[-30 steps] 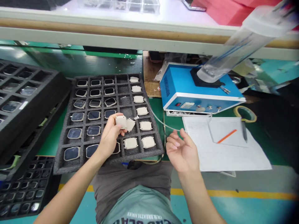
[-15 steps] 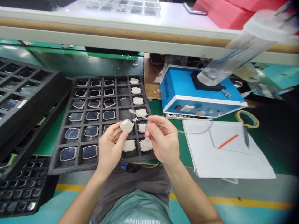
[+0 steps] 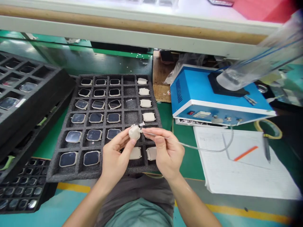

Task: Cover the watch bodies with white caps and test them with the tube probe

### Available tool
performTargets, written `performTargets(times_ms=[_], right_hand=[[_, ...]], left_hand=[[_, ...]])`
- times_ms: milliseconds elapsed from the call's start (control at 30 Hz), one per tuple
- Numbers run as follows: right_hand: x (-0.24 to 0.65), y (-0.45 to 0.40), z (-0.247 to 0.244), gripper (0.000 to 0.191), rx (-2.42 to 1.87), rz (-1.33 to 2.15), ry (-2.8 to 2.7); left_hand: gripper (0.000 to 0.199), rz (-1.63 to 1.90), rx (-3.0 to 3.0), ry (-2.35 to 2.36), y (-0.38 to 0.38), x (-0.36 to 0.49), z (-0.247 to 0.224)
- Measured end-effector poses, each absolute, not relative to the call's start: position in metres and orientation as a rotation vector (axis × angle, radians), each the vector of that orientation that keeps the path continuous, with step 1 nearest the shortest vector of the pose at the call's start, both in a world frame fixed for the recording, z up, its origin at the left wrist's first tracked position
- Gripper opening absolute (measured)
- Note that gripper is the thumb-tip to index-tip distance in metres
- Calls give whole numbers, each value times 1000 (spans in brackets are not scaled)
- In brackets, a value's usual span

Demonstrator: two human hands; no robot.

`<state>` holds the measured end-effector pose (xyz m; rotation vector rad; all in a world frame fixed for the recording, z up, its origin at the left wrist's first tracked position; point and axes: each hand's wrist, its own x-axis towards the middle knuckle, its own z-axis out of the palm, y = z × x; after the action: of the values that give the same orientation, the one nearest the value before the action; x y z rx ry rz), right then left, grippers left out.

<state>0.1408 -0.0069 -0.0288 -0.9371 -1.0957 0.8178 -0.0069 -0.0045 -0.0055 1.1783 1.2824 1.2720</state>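
Note:
My left hand [image 3: 116,157] pinches a small beige watch case [image 3: 134,132] between thumb and fingers, tilted above the tray. Thin clear tubing [image 3: 203,149] runs from a front port of the blue box into my right hand [image 3: 169,154], whose fingers are closed on it. The tube's tip is at the right edge of the watch case; whether it touches cannot be made out. Under both hands lies a dark grey foam tray [image 3: 132,118]. Its left columns hold watches with dark screens [image 3: 96,118], and pale watch cases [image 3: 148,117] sit in the right column.
A blue box [image 3: 220,94] with knobs stands at the right, a clear cylinder [image 3: 234,77] leaning on top. White papers [image 3: 217,170] with an orange strip [image 3: 246,153], a pen [image 3: 266,149] and a tape roll [image 3: 276,127] lie before it. Stacked foam trays [image 3: 44,91] rise at the left.
My right hand has brought the tube tip down to the edge of the watch case. The case has turned slightly in my left hand. The head view has shifted.

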Motion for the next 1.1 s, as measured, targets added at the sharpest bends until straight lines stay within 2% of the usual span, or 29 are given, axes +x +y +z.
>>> performTargets(times_ms=[1100], right_hand=[[139,-5,-26,18,-956,860,-1076]], left_hand=[[39,1247,1205,1267,-5,-8,-5]])
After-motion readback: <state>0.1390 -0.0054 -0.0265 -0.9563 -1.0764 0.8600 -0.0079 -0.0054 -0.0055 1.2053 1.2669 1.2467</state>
